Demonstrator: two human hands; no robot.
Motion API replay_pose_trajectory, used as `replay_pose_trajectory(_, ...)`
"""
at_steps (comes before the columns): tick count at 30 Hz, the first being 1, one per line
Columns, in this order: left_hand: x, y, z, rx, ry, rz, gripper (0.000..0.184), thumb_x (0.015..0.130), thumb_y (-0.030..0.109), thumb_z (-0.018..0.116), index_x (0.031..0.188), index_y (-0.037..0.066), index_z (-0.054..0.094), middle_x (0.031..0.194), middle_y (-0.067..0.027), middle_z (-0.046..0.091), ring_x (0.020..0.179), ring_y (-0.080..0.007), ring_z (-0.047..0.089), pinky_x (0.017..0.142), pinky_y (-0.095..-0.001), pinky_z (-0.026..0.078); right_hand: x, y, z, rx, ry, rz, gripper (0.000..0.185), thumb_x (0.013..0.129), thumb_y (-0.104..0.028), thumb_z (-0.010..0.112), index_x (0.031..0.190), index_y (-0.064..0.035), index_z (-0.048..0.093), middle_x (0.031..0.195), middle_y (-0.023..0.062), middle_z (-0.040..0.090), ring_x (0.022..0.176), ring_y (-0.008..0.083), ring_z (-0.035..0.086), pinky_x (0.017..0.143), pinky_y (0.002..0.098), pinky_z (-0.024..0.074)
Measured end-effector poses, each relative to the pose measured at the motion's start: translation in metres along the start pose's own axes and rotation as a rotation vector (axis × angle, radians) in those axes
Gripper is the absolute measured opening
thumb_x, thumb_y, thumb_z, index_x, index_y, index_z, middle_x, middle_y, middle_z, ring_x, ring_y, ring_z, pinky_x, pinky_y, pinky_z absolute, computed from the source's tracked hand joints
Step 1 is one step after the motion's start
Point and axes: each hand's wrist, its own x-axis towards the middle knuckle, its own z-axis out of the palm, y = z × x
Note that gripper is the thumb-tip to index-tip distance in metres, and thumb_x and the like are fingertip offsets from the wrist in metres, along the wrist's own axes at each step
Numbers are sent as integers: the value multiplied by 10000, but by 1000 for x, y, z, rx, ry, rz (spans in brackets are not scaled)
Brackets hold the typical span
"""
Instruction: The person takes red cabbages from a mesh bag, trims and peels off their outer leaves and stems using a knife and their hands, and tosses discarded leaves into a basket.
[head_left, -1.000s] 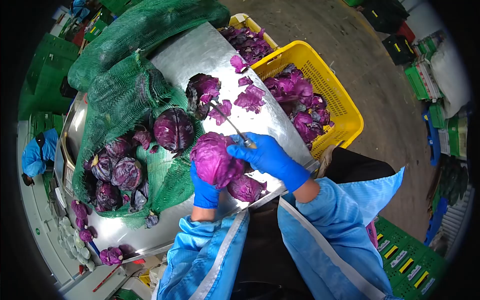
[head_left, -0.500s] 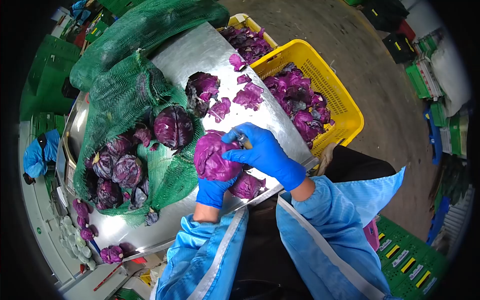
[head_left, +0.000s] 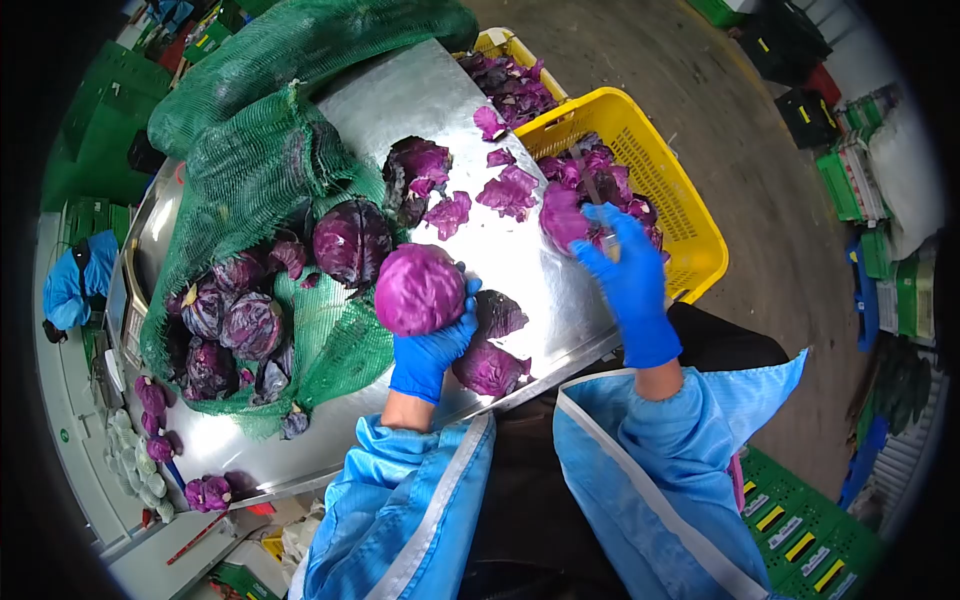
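Observation:
My left hand [head_left: 432, 345], in a blue glove, cups a peeled red cabbage [head_left: 420, 289] from below, above the metal table. My right hand [head_left: 632, 280], also gloved, is at the table's right edge beside the yellow crate. It holds a small knife [head_left: 588, 182], its blade pointing away from me and blurred. A loose purple cabbage leaf [head_left: 563, 216] is at its fingertips, smeared by motion; I cannot tell whether the fingers still touch it. Outer leaves [head_left: 492, 370] lie beside my left hand. Several untrimmed cabbages [head_left: 252, 326] rest in the open green net bag [head_left: 345, 350].
Leaf scraps [head_left: 508, 192] lie on the metal table [head_left: 400, 95]. The yellow crate [head_left: 690, 225] at the right holds discarded leaves, with a second yellow crate [head_left: 520, 52] behind it. Another full net bag [head_left: 300, 55] lies at the back. Small purple cabbages [head_left: 208, 493] line the left edge.
My right hand has moved off the cabbage, rightward to the crate, with the knife and a leaf. The left hand still holds the cabbage, which now shows a smoother, brighter surface.

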Motion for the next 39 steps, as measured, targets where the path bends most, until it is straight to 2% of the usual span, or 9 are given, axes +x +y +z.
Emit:
replay_pose_trajectory(5, -9, -15, 1, 303, -201, 32, 538, 998, 381, 426, 1416, 44, 394, 1119, -185, 644, 887, -286, 668, 726, -396, 583, -24, -71, 31, 675, -477, 591, 526, 904, -189, 699, 1370, -49, 497, 979, -3, 636, 689, 32, 534, 552, 193, 448)
replay_pose_trajectory(7, -22, -23, 12, 1430, -24, 412, 452, 971, 318, 497, 1323, 36, 467, 1034, -136, 650, 871, -248, 656, 721, -356, 555, -29, -69, 40, 873, -541, 676, 478, 918, -174, 679, 1351, -60, 511, 937, -1, 640, 659, 42, 540, 528, 186, 444)
replay_pose_trajectory(8, -29, -29, 26, 1951, 119, 613, 377, 951, 266, 540, 1247, 33, 525, 980, -112, 651, 855, -232, 649, 717, -339, 535, -31, -66, 47, 951, -528, 654, 444, 921, -166, 672, 1329, -65, 527, 931, 7, 640, 655, 59, 563, 544, 194, 461)
replay_pose_trajectory(15, -67, -22, 34, 2394, 288, 932, 209, 870, 134, 587, 1068, 69, 598, 1007, -118, 641, 967, -285, 612, 819, -385, 487, -52, -97, 84, 798, -645, 286, 321, 889, -185, 709, 1171, -42, 651, 927, 22, 670, 821, 96, 628, 734, 247, 523)
replay_pose_trajectory(20, -134, 51, -107, 1036, 292, 583, 377, 966, 231, 499, 1319, 98, 489, 1093, -105, 637, 901, -208, 587, 774, -335, 500, -82, -45, 121, 634, -930, 712, 260, 919, -186, 659, 1116, -18, 663, 987, 70, 700, 750, 146, 669, 688, 263, 546)
replay_pose_trajectory(25, -256, 107, -128, 193, 217, 1135, 402, 987, 297, 435, 1331, 98, 491, 1119, -136, 643, 860, -221, 610, 695, -333, 522, -145, 16, 164, 733, -994, 748, 286, 929, -215, 644, 1136, -17, 634, 943, 81, 687, 728, 121, 668, 470, 216, 454)
replay_pose_trajectory(31, -309, 128, -72, -612, 203, 1619, 684, 918, 405, 501, 1430, -27, 368, 1443, -199, 444, 1302, -353, 457, 1024, -478, 443, -61, 82, 146, 1076, -282, 820, 369, 865, -38, 628, 1212, -12, 505, 1220, 182, 587, 1029, 291, 649, 722, 351, 606)
replay_pose_trajectory(35, -258, 140, -39, 484, 219, 1155, 713, 967, 484, 427, 1473, -6, 312, 1476, -206, 411, 1244, -301, 510, 1014, -382, 434, -6, 73, 98, 690, 1, 459, 200, 924, -47, 616, 1122, -62, 627, 928, 24, 649, 716, 77, 596, 568, 209, 482)
replay_pose_trajectory(39, -124, 118, 44, 1443, 415, 1058, 714, 853, 136, 701, 1470, 55, 350, 1406, -175, 482, 1196, -228, 539, 933, -318, 485, -31, 35, 97, 926, -237, 538, 205, 907, -131, 661, 1104, -74, 665, 884, -11, 650, 619, 59, 580, 560, 210, 471)
